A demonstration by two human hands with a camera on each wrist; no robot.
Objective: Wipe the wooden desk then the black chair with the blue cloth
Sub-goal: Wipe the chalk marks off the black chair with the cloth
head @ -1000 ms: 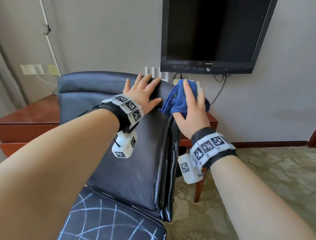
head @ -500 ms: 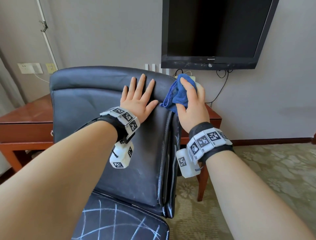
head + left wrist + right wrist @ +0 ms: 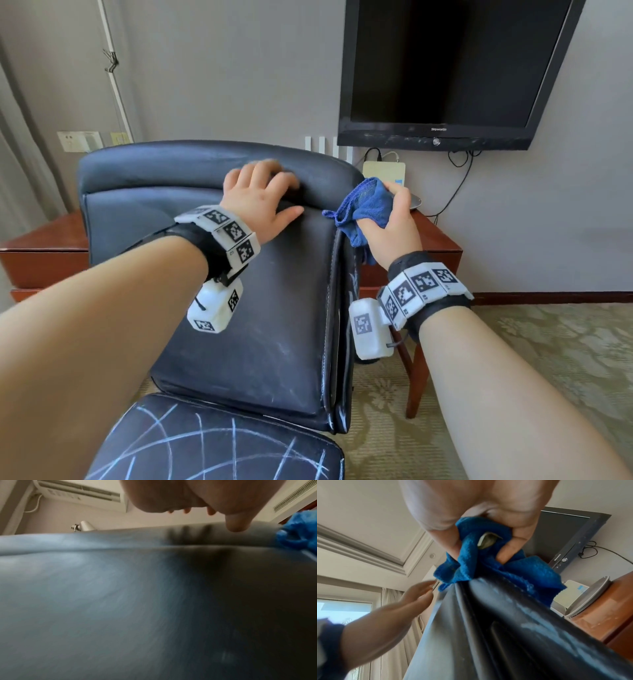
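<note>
At 12 o'clock, the right hand [image 3: 390, 226] bunches the blue cloth [image 3: 363, 209] in curled fingers against the black chair [image 3: 274, 308] backrest's side edge. At 11 o'clock, the left hand [image 3: 260, 202] rests fingers down on the backrest. Chair wiping seems underway; next, drag the cloth down that edge.

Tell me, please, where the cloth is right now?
In the head view the cloth is bunched in the right hand, against the chair's upper right edge, below the TV.

Blue cloth [image 3: 366, 209], black chair [image 3: 274, 308] with pale, perhaps chalky, scribbled lines, reddish-brown desk [image 3: 44, 240].
</note>
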